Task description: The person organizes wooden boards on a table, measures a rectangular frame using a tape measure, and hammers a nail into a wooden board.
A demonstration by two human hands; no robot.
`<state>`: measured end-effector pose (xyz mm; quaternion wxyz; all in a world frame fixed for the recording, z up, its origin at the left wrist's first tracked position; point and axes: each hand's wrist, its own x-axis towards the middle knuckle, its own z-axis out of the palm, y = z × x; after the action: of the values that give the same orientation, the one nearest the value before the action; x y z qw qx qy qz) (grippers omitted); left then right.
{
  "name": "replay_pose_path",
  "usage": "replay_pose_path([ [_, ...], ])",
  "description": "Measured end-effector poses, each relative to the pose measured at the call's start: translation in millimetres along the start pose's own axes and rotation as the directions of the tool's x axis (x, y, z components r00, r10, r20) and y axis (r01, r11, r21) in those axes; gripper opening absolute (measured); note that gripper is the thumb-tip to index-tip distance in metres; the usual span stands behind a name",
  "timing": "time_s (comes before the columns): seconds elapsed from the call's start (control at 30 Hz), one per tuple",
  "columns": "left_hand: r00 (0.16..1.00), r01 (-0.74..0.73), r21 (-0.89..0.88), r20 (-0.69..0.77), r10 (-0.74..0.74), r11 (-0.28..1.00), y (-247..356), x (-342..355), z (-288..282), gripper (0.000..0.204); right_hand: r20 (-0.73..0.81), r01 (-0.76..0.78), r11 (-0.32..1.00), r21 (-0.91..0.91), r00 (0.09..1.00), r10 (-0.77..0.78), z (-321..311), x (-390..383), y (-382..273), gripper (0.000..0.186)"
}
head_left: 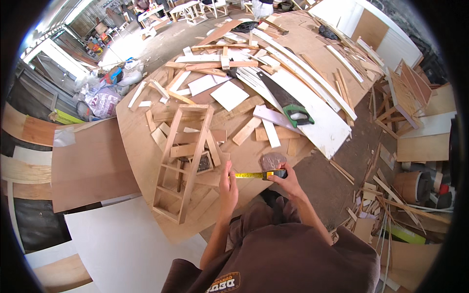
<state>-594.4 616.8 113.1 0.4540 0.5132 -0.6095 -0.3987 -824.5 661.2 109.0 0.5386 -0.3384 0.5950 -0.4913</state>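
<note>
My right hand [289,183] is wrapped round the black and yellow case of a tape measure [274,174], held just in front of my body. Its yellow blade [248,175] runs out level to the left. At the free end, my left hand [228,188] has its fingers upright and pressed together, with the blade's tip against them. Left of that hand, a narrow ladder-like wooden frame [188,195] with several crosspieces lies on the plywood worktop [139,129]. A small brownish rounded piece [271,161] sits at the worktop's edge, just beyond the tape case.
A handsaw with a green handle [299,116] lies on a long white board [325,132]. Wood offcuts [246,131] are heaped across the worktop. Large sheets [115,239] lean at left, near filled bags [102,100]. Scrap wood [371,200] litters the floor at right.
</note>
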Motion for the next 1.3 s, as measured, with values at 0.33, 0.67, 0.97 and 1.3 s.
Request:
replay_pose_path([
  [0.33,0.964,0.128,0.091,-0.245,-0.102,0.988,8,38,34,0.037,0.313,0.064,0.994,-0.094,0.949,-0.032,-21,104,-62,0.050],
  [0.67,0.932,0.301,0.143,-0.254,-0.259,0.943,-10,67,-9,0.043,0.383,-0.126,0.992,0.015,0.917,0.110,22,157,-25,0.045],
  [0.97,0.832,0.507,0.027,-0.276,-0.481,0.861,-60,44,3,0.046,0.064,-0.462,0.882,0.092,0.887,0.458,7,227,2,0.057],
  [1.3,0.845,0.511,0.228,-0.308,-0.437,0.829,-107,60,27,0.039,0.139,-0.585,0.733,0.347,0.805,0.577,-12,236,23,0.059],
])
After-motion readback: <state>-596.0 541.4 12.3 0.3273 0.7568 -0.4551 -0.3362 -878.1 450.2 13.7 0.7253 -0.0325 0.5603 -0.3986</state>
